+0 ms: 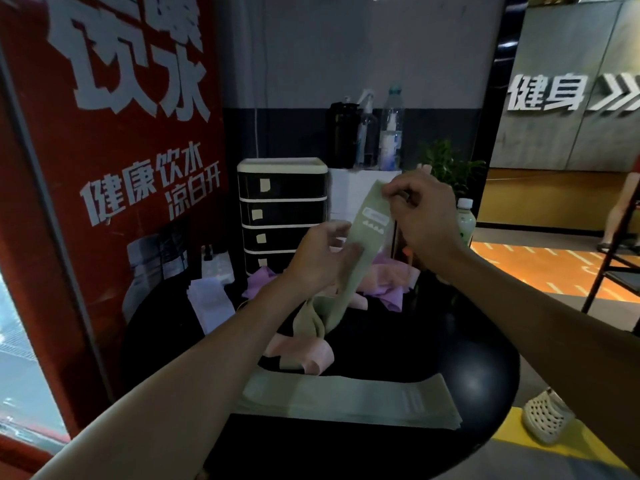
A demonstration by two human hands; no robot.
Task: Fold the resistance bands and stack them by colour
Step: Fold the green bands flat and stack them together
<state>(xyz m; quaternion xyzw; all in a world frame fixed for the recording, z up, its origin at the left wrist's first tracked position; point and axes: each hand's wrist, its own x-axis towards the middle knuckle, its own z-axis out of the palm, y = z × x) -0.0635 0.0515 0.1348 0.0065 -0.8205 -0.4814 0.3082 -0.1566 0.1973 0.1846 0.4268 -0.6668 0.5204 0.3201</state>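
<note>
The drawer unit (282, 209) stood behind the worktop (346, 452), drawers closed, contents hidden. My left hand (322, 259) pinched the green band (369, 230) at its middle, raised above loose pink bands (304, 353). My right hand (424, 220) pinched its top end, and folded green bands (346, 396) lay nearest me.

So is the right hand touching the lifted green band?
Touching. The head view shows the right hand pinching the top of the lifted green band.

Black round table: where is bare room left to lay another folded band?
Bare tabletop shows on the right, between the far pink-and-purple heap and the near green stack, and along the near rim below that stack. The middle is crowded: a loose pink band and the held green band hanging there.
</note>
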